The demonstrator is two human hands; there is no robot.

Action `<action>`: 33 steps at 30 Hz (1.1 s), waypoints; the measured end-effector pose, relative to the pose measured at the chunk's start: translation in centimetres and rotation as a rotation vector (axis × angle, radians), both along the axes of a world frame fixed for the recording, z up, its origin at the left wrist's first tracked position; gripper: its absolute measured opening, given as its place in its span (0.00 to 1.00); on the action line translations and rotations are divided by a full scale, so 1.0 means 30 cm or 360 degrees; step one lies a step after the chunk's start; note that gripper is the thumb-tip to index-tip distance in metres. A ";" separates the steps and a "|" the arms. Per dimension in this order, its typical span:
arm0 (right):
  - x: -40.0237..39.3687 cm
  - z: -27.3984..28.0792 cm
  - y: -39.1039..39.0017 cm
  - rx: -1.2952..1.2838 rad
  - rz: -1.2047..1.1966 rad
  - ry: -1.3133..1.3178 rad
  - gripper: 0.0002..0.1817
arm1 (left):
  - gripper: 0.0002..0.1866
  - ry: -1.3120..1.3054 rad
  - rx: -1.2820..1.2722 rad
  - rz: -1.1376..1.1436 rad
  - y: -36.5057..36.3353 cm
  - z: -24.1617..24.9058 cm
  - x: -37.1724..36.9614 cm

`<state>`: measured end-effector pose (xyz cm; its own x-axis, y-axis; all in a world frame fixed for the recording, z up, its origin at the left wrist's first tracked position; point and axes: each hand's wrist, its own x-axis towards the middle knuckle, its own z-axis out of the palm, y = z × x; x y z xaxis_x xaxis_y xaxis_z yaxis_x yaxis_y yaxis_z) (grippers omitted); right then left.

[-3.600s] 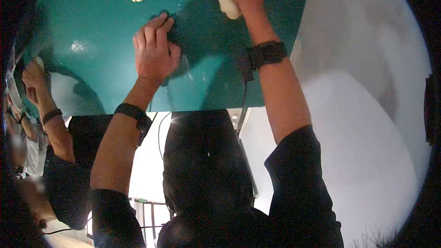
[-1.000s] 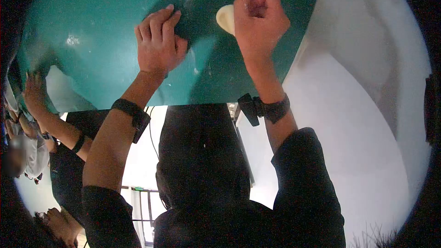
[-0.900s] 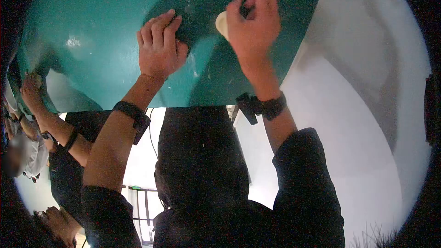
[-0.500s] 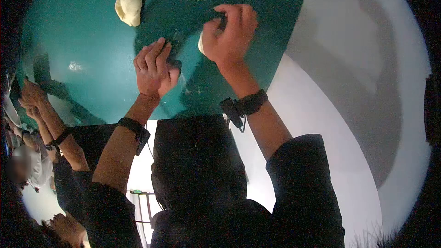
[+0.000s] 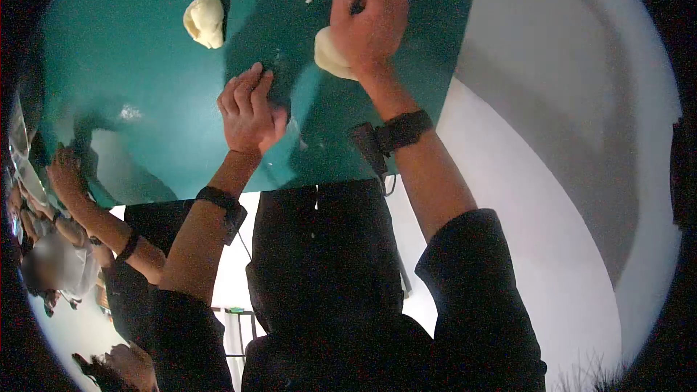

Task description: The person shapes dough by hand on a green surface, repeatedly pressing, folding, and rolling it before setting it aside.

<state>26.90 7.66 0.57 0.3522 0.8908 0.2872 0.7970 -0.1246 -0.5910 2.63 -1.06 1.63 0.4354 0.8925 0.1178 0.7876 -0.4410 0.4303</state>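
A flattened piece of pale dough (image 5: 332, 54) lies on the green table, partly covered by the heel of my right hand (image 5: 372, 23). That hand is curled into a loose fist, with a dark gap inside the thumb and fingers and nothing visible in it. My left hand (image 5: 250, 110) rests palm down on the tabletop to the left, its fingers stretched out and holding nothing. Farther off, a second lump of pale dough (image 5: 205, 19), folded with a hollow on one side, sits by itself.
The green table (image 5: 152, 65) has small dough crumbs (image 5: 308, 1) and smears on it. A white wall (image 5: 537, 174) stands to the right. On the left, a co-worker's hand (image 5: 67, 174) is over the table's edge. Other people are farther back.
My right hand has moved away from me and closed more, uncovering more of the dough beneath it. My left hand has hardly moved. The view has shifted slightly.
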 end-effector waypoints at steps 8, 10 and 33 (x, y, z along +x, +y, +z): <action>-0.020 0.070 -0.111 -0.0086 0.0024 0.0941 0.08 | 0.31 0.0033 0.0079 -0.0034 0.014 -0.013 -0.008; 0.009 0.129 -0.185 -0.0119 0.0091 0.1225 0.06 | 0.31 0.0034 0.0070 -0.0034 -0.004 -0.005 0.003; 0.206 -0.021 -0.696 -0.0454 -0.1058 -0.0268 0.20 | 0.27 0.0043 0.0165 -0.0079 0.015 0.012 0.014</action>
<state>33.09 -13.23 -0.07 0.8147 0.5530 0.1743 0.5769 -0.7427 -0.3400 3.05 -0.59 1.98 0.4833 0.8533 0.1958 0.7743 -0.5209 0.3593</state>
